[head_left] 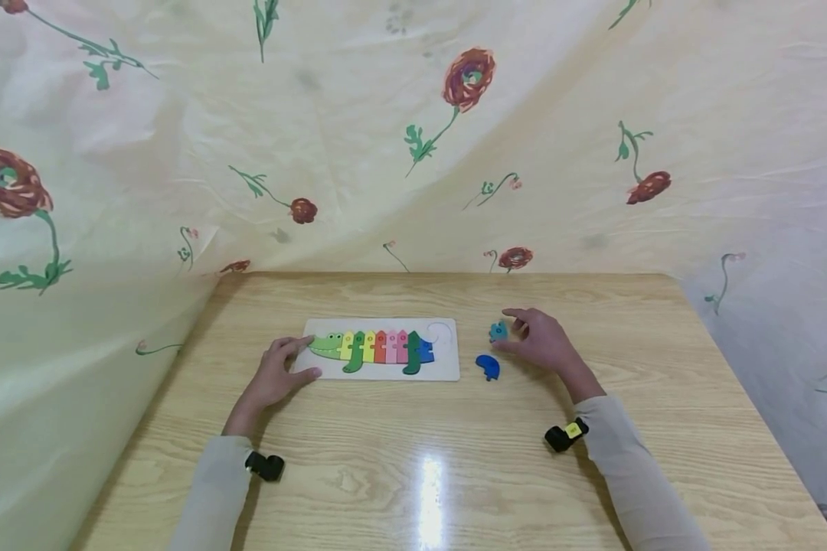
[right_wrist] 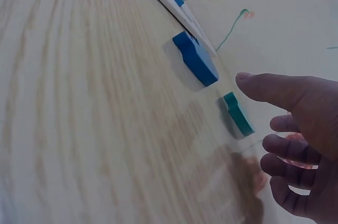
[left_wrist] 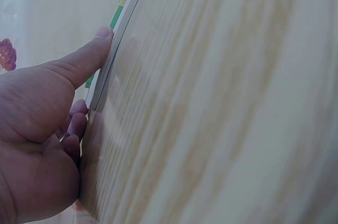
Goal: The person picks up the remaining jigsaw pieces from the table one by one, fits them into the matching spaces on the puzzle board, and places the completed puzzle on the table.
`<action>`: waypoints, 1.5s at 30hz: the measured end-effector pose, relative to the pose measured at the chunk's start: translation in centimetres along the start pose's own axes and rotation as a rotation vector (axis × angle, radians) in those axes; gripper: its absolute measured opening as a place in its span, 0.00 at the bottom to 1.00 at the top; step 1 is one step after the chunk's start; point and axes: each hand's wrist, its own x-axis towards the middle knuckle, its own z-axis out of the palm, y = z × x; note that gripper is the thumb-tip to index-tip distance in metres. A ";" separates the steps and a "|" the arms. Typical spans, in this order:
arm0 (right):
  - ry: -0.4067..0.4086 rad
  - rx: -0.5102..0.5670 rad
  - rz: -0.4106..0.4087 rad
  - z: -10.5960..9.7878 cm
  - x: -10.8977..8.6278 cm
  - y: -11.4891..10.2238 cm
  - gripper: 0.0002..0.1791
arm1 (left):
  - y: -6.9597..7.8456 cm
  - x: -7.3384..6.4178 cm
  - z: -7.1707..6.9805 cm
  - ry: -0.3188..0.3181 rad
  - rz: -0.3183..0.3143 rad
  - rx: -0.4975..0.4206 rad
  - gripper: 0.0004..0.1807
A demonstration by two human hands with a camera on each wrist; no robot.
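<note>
A wooden crocodile puzzle board lies on the table, most of its coloured pieces set in a row. My left hand is at the board's left end. Its thumb rests straight on the near corner and a fingertip lies near the crocodile's head. On the right, my right hand hovers beside a small teal puzzle piece, thumb and fingers apart. A gap shows between its thumb and that teal piece in the right wrist view. Nearer me lies a curved blue puzzle piece.
The wood-grain table extends around the board. Behind it hangs a flowered cloth, which also closes off the left and right sides. A black wrist camera is on the left sleeve and another wrist camera on the right.
</note>
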 end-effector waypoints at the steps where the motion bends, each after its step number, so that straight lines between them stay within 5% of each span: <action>1: -0.004 0.002 0.003 0.1 0.0 0.1 0.42 | 0.0 0.0 0.0 0.000 0.002 0.001 0.39; 33: -0.012 -0.013 0.002 0.6 0.4 1.1 0.34 | -0.3 0.0 0.1 0.001 -0.003 -0.021 0.39; 45: 0.042 -0.014 -0.005 0.8 0.3 1.2 0.34 | -0.3 0.0 0.0 -0.002 0.001 -0.018 0.40</action>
